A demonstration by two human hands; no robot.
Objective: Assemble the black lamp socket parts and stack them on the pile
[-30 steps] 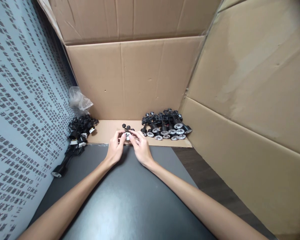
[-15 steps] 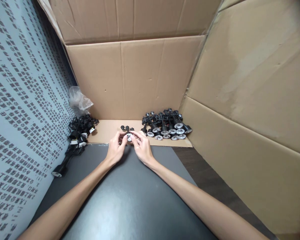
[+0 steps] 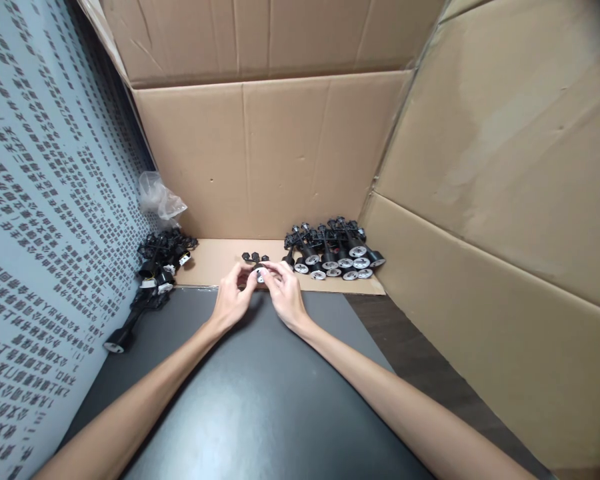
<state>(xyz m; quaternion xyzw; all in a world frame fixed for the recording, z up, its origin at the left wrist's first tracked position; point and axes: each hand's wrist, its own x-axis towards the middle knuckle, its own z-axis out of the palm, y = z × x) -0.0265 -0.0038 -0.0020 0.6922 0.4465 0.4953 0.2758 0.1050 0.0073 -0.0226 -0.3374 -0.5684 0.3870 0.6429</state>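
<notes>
Between my two hands is a small black lamp-post-like piece with a round white base turned toward me and several small black heads at its far end. My left hand grips it from the left, thumb on the base. From the right, my right hand holds the same piece with its thumb against the base. A pile of similar black pieces with white round ends lies just right of my hands. On the left, more black pieces lie in a loose heap, some with white parts and thin wires.
Cardboard walls rise behind and at the right. A printed sheet stands along the left. A clear plastic bag sits above the left heap. The dark grey mat lies under my forearms.
The held piece has shifted very slightly right, and my left thumb has moved a little on its white base. The piles look the same.
</notes>
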